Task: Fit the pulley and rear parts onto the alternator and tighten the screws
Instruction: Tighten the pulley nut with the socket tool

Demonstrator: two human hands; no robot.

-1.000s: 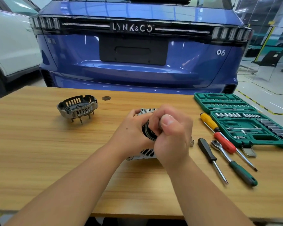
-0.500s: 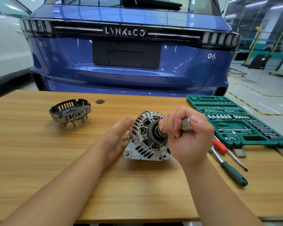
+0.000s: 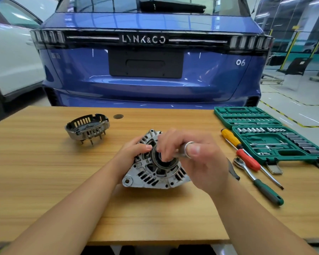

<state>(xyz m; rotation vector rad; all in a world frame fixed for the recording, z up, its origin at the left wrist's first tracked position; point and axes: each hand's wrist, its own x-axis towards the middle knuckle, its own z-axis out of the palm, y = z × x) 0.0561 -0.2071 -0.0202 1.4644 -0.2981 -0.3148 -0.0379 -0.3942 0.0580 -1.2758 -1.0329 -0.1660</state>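
The silver alternator (image 3: 147,178) lies on the wooden table (image 3: 44,172) with its dark pulley (image 3: 167,163) facing up toward me. My left hand (image 3: 134,151) grips the alternator's left side, thumb resting by the pulley rim. My right hand (image 3: 199,161) holds a shiny metal socket (image 3: 185,150) under the thumb, while its fingertips touch the middle of the pulley. The slotted rear cover (image 3: 87,128) with downward pins stands apart at the back left.
A green socket set case (image 3: 265,126) lies open at the right. Beside it are a yellow and red screwdriver (image 3: 244,155), a green-handled ratchet (image 3: 258,183) and a black handle (image 3: 232,171). A small dark disc (image 3: 118,116) lies near the far edge. A blue car (image 3: 145,70) stands behind.
My left hand has gone from lying open beside the alternator to gripping its housing. My right hand has lowered its fingertips onto the pulley, still holding the socket.
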